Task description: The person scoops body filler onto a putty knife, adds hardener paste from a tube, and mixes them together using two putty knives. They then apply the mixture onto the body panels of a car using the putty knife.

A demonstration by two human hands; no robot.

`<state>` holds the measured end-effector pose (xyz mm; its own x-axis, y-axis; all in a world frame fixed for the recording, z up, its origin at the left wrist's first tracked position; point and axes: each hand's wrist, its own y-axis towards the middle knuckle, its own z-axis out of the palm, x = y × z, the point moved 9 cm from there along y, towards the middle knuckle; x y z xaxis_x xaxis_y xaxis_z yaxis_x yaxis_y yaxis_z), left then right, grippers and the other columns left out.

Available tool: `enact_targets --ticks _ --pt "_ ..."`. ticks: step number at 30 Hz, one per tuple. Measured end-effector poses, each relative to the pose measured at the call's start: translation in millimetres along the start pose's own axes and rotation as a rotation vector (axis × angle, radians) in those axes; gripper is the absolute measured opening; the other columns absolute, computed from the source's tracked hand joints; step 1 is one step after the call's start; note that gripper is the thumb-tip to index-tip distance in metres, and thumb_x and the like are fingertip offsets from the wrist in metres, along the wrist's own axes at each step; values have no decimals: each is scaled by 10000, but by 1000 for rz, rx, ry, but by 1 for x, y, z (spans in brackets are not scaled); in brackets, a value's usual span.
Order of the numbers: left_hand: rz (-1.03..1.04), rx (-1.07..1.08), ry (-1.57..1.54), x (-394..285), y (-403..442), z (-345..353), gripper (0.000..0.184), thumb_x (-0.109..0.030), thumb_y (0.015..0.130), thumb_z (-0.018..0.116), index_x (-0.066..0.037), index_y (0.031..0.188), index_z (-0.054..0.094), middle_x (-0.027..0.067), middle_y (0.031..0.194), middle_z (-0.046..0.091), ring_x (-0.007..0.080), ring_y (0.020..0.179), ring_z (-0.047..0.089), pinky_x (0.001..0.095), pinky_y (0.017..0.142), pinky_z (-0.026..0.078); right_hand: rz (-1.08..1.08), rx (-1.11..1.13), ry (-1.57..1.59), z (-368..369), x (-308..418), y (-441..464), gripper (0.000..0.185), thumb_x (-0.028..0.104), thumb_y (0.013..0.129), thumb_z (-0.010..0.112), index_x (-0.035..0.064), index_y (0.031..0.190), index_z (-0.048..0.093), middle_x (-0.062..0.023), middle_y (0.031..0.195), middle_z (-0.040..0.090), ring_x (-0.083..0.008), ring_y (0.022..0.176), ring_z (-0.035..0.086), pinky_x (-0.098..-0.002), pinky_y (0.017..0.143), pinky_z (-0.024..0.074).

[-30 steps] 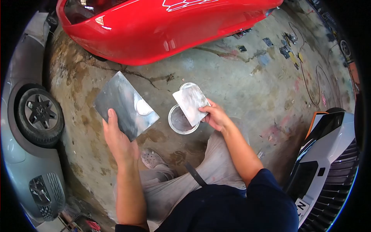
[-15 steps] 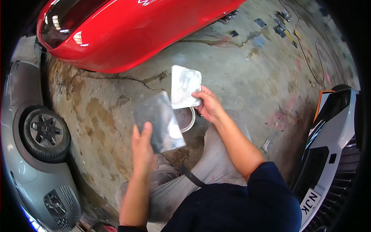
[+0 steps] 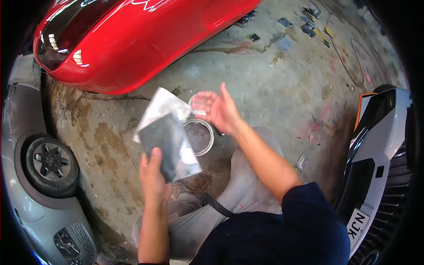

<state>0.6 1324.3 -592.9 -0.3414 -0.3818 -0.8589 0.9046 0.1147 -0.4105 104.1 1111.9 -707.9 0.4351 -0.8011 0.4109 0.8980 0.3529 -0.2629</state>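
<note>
My left hand [image 3: 153,170] is closed on the lower edge of a dark grey flat rectangular plate [image 3: 161,139], smeared with white along its right side. Behind it, partly covered, sits a whitish flat plate [image 3: 161,104], blurred by motion; its grip point is hidden. My right hand [image 3: 221,110] is open, fingers apart and a little blurred, with nothing in it. It hovers over a round lid-like piece [image 3: 193,102] on the floor. Just below, an open round tin [image 3: 198,138] of greyish paste stands between my knees, near the plates' right edge.
A red car bumper [image 3: 145,48] spans the upper left. To the left is a grey car with a black-spoked wheel [image 3: 51,164]; a white vehicle front [image 3: 371,176] stands on the right. Scraps [image 3: 309,28] and a hose [image 3: 353,75] lie on the stained concrete floor.
My right hand has let go of the whitish plate and opened. That plate has moved left, behind the dark plate in my left hand. The tin and lid-like piece show more.
</note>
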Motion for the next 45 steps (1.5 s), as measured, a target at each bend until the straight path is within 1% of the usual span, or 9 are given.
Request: enact_targets --ticks 4,6,8,13,22,25,31,38,45 --pt "223 -62 -35 -54 -15 -14 349 -196 1049 554 13 1328 533 116 1244 644 213 1102 647 355 955 512 -96 -665 -771 -161 29 73 403 387 1001 549 44 1204 610 -199 1242 669 -338 1105 663 -458 853 536" --pt "252 -96 -59 -70 -25 -18 353 -198 1056 538 14 1339 530 117 1251 641 214 1116 640 353 963 506 -3 -709 -1602 -214 17 90 328 277 941 595 13 1132 634 -261 1160 677 -407 1035 673 -470 841 548" --pt "268 -94 -42 -77 -31 -21 365 -219 1061 532 9 1347 529 118 1257 637 212 1128 632 350 970 498 103 -661 -1857 -245 -26 84 320 270 917 627 -5 1081 641 -289 1099 676 -451 975 669 -499 860 543" --pt "299 -132 27 -73 -40 -28 360 -224 1060 539 8 1336 538 116 1245 642 199 1102 636 343 954 499 194 -746 -1926 -251 -76 54 388 244 894 695 32 1199 584 -230 1237 627 -406 1137 626 -483 945 533" --pt "244 -103 31 -63 -24 -27 342 -203 1066 535 16 1328 541 111 1240 651 187 1085 642 327 944 501 79 -746 -1899 -232 -32 65 493 226 806 749 18 1212 561 -223 1174 638 -392 1111 638 -471 924 542" --pt "256 -104 19 -67 -21 -22 335 -195 1066 534 15 1327 543 109 1243 652 183 1084 642 328 941 504 278 -620 -1566 -187 10 70 517 244 810 757 16 1232 567 -191 1096 658 -341 1031 672 -445 878 558" --pt "286 -98 4 -71 -10 -24 335 -183 1068 526 23 1332 533 104 1243 652 179 1091 640 323 947 503 32 -184 -586 -14 11 18 548 304 961 657 53 1394 435 -112 1175 609 -203 901 672 -390 730 623" --pt "281 -101 15 -62 0 -34 342 -199 1057 551 17 1322 534 96 1235 654 164 1095 633 320 961 493 41 -87 -597 29 -15 16 402 252 1062 525 57 1398 422 -126 1136 629 -210 941 694 -365 761 628" --pt "302 -111 13 -70 0 -33 323 -206 1056 559 24 1283 563 88 1223 656 151 1075 626 305 947 485 -184 -7 -569 61 -5 -6 265 183 1044 559 -41 1185 574 -119 1025 675 -194 881 713 -334 805 595"
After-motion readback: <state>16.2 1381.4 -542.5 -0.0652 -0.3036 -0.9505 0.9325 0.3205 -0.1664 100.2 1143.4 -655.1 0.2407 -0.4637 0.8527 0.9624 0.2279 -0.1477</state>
